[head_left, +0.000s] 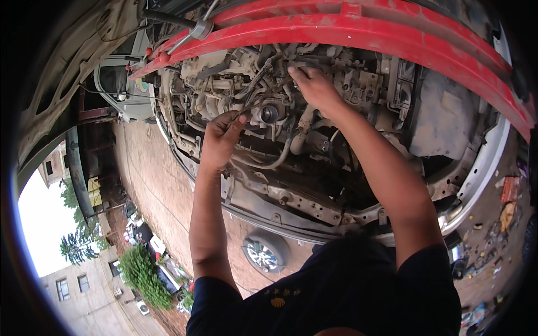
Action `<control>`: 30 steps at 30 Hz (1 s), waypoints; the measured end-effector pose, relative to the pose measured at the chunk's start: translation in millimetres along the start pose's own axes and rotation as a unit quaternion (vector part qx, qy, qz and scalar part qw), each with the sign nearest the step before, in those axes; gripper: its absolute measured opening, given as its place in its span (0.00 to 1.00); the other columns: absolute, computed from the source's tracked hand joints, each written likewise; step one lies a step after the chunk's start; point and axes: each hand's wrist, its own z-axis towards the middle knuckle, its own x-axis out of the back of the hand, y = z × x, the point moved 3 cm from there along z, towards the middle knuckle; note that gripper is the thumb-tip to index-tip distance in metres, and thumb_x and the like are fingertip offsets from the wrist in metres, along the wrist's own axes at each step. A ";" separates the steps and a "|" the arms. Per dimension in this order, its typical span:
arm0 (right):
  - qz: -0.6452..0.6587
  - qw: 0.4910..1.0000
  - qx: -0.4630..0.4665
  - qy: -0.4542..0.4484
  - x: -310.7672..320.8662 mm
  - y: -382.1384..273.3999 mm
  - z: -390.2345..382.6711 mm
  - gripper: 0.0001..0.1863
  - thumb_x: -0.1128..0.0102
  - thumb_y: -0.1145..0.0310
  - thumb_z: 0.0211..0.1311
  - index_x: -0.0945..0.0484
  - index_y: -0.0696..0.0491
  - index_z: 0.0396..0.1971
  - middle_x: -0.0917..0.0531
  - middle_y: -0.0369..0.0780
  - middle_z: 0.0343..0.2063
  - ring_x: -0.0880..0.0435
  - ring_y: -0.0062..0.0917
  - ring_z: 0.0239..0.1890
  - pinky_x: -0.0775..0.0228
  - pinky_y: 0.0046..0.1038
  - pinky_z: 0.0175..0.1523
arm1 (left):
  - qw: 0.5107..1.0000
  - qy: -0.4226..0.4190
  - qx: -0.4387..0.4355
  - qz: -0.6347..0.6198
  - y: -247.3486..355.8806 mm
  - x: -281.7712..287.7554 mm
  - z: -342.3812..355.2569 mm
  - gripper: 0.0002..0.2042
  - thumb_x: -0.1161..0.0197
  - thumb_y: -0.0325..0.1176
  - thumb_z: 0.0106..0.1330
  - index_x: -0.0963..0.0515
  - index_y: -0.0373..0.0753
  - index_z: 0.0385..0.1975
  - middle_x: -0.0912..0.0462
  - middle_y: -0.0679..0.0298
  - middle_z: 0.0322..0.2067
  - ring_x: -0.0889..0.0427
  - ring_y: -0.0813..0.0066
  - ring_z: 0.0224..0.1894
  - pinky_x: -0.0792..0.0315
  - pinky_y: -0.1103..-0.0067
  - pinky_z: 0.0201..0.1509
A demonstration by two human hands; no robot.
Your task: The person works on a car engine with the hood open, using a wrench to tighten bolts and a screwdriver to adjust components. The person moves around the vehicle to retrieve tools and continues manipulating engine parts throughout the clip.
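Note:
My left hand (222, 138) is closed over the front of a dirty engine (224, 84), thumb and fingers pinched on a dark, thin cable. The cable seems to run up and right towards my right hand (315, 89). That hand reaches deeper in, its fingers drawn together near the hoses; what they hold is too small to make out. A round metal throttle opening (268, 114) sits between the hands, just right of the left fingertips. A ribbed hose (262, 71) lies beyond it. Below, a curved grey hose (280, 158) bends past the opening.
A red support beam (314, 28) spans the engine bay beyond my hands. The raised hood (61, 67) stands at left. The car's bare front frame (291, 201) lies between me and the engine. A wheel (263, 251) rests on the ground; scattered parts (493, 241) lie at right.

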 end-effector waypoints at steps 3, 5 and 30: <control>-0.157 0.985 0.020 -0.075 -17.1 -4.7 42.3 0.28 0.56 0.45 0.76 0.19 0.56 0.44 0.14 0.50 0.43 0.17 0.49 0.50 0.29 0.50 0.56 | 0.999 0.034 0.011 -0.013 4.7 13.4 30.4 0.11 0.36 0.35 0.74 0.16 0.33 0.43 0.30 0.80 0.24 0.40 0.90 0.26 0.46 0.85 0.28; -0.219 0.973 0.048 -0.061 -33.4 -10.9 66.9 0.27 0.57 0.46 0.76 0.21 0.54 0.50 0.15 0.50 0.46 0.18 0.47 0.53 0.29 0.49 0.58 | 0.998 0.045 0.008 0.041 8.7 29.5 47.9 0.12 0.36 0.34 0.73 0.16 0.32 0.47 0.23 0.76 0.27 0.32 0.88 0.28 0.38 0.85 0.32; 0.369 0.911 -0.129 0.134 -81.8 119.2 36.9 0.09 0.46 0.73 0.74 0.23 0.59 0.49 0.14 0.42 0.34 0.16 0.21 0.33 0.21 0.24 0.42 | 0.977 0.093 -0.120 0.148 -13.5 7.4 170.5 0.12 0.35 0.34 0.72 0.15 0.32 0.47 0.11 0.65 0.40 0.20 0.82 0.42 0.28 0.82 0.50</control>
